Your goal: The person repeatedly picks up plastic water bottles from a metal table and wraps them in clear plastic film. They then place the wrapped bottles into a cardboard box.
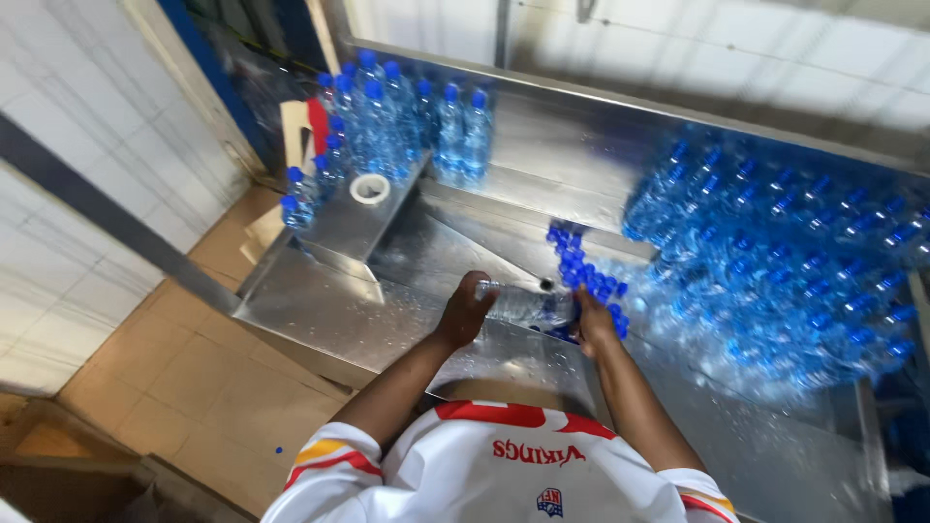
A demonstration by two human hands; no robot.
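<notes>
A clear plastic water bottle (523,303) lies sideways between my two hands over the steel table. My left hand (465,312) grips its base end. At the neck end my right hand (593,324) closes on it; I cannot tell if a cap sits on the neck. A heap of loose blue caps (581,268) lies just beyond my right hand on the wet steel table (329,310).
Many capped bottles with blue tops (785,261) crowd the table's right side. Another group of upright bottles (407,121) stands at the back left. A white tape roll (370,188) sits on a raised steel plate. Tiled floor and cardboard lie to the left.
</notes>
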